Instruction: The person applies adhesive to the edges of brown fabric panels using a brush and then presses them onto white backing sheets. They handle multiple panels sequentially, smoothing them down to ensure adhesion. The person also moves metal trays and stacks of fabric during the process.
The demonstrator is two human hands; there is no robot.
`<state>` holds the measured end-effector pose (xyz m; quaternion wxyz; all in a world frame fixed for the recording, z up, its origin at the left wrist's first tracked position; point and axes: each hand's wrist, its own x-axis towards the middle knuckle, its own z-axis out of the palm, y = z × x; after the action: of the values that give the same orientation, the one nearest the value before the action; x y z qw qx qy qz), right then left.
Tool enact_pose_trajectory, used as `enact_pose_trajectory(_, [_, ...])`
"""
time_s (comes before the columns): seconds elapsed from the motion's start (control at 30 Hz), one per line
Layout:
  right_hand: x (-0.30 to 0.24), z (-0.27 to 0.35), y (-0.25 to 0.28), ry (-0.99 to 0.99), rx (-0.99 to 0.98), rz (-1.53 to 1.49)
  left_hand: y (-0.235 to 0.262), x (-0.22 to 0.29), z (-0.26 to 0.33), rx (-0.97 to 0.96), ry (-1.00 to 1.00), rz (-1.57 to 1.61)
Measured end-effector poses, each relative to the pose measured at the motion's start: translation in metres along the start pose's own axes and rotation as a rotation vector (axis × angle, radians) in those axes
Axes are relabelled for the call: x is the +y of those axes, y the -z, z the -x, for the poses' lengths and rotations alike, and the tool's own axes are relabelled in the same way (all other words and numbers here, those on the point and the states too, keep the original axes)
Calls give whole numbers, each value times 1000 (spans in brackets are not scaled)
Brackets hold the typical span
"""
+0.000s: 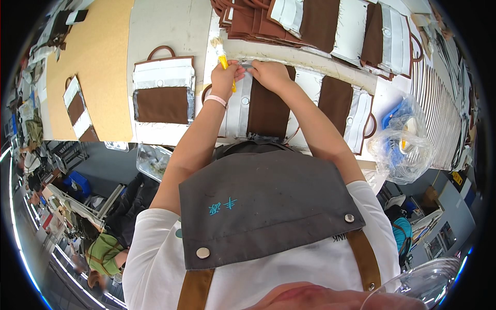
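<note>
My left hand (223, 81) is closed around a brush (223, 61) with a yellow handle, its pale bristles pointing away from me. The same hand's fingertips meet the far edge of a brown bag panel (270, 106) with silvery-white bands, a round snap and a brown handle loop. My right hand (269, 75) pinches that far edge at a grey strip (247, 65), close beside the left fingers. Its fingertips are partly hidden. The panel lies flat on the white tabletop in front of my chest, joined to or touching a similar section (335, 103) on the right.
Another bag panel (163, 98) lies to the left, and a smaller one (80, 109) farther left on tan board. Stacked brown panels (248, 23) sit at the far side. A clear plastic bag (405, 150) with blue and white things inside stands at the right edge.
</note>
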<state>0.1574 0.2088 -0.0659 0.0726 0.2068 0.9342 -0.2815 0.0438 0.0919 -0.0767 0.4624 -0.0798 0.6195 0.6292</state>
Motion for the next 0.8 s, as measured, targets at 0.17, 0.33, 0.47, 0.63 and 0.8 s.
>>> enact_pose_trajectory(0.17, [1,-1,6,-59,16,-80,-1,1,1,8,4,-16])
enact_pose_trajectory(0.33, [9,-5,3,-150,69,-264,-3,3,3,25,13,-36])
enact_pose_trajectory(0.47, [2,-4,-1,-77,57,-67,-4,5,3,17,27,-60])
enact_pose_trajectory(0.63, [-6,-2,6,-70,20,-34,-1,1,1,14,3,-44])
enact_pose_trajectory(0.8, [-6,-5,5,-58,19,-22,-1,1,0,14,6,-57])
